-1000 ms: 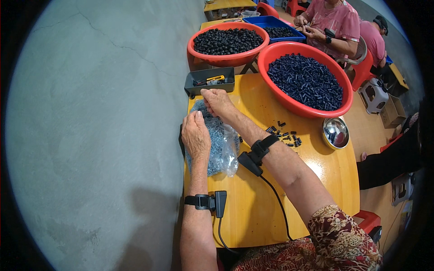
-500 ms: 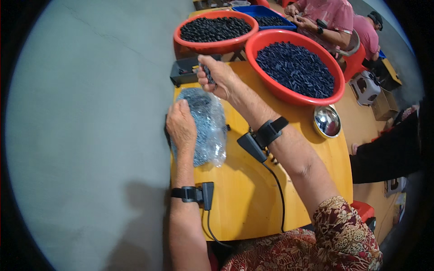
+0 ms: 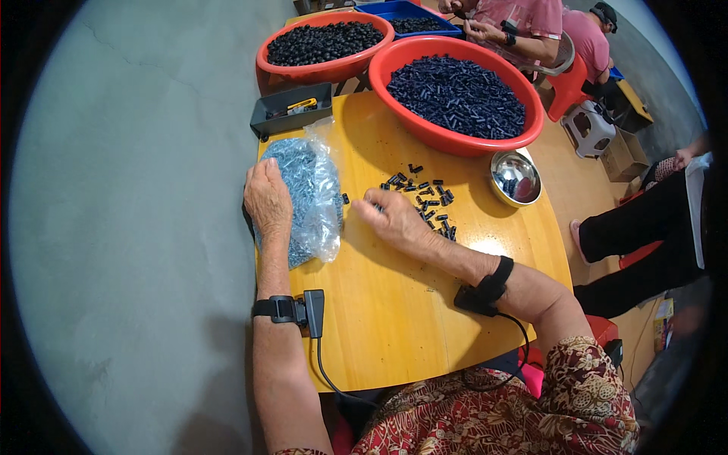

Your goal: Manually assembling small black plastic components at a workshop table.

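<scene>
A clear plastic bag full of small, thin silvery metal pieces that look like screws lies at the table's left edge. My left hand is closed on the bag's left side, its fingertips partly hidden. To the right of the bag, my right hand is curled into a fist just above the table. Its inside is hidden now, though grey metal pieces showed in it a moment ago. Beyond and beside this fist lie several loose short black parts, scattered on the yellow table.
A big red basin of dark pieces stands behind, with another red basin farther left. A shiny metal bowl sits at the right. Behind the bag is a grey tray with a yellow cutter. Other people sit beyond.
My right hand has come down and toward me, from above the far end of the bag to beside the black parts. My left hand stays at the bag. The view has shifted slightly.
</scene>
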A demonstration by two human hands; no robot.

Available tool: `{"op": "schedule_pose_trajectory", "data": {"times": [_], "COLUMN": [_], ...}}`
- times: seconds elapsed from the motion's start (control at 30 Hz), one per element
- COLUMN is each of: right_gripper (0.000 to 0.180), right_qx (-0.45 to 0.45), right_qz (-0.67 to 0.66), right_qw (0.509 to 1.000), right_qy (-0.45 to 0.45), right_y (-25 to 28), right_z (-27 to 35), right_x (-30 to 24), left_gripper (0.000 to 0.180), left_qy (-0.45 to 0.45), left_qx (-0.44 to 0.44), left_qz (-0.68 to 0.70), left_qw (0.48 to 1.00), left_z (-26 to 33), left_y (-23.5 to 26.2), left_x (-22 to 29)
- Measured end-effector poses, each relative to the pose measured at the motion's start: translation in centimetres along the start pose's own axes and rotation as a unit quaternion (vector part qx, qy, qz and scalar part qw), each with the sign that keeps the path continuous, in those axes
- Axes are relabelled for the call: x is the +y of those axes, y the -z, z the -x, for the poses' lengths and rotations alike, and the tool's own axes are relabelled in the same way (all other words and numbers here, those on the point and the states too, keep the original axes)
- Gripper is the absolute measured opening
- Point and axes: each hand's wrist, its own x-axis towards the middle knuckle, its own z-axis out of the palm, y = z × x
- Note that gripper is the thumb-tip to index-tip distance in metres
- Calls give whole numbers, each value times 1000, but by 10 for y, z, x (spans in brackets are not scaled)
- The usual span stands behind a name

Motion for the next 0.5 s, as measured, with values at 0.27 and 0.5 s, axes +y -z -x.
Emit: {"op": "schedule_pose_trajectory", "data": {"times": [0.27,0.5], "right_gripper": [18,15], "right_qx": [40,13], "right_qz": [305,353], "right_qw": [921,894], "right_qy": [237,275], "right_y": [-12,-7], "right_z": [7,3], "right_x": [8,3], "left_gripper": [36,33], "left_qy": [-15,17], "left_qx": [15,12], "left_qz": [-19,1], "left_qw": [1000,1000], "left_z": [-1,-2], "left_y": [0,7], "left_x": [-3,-8]}}
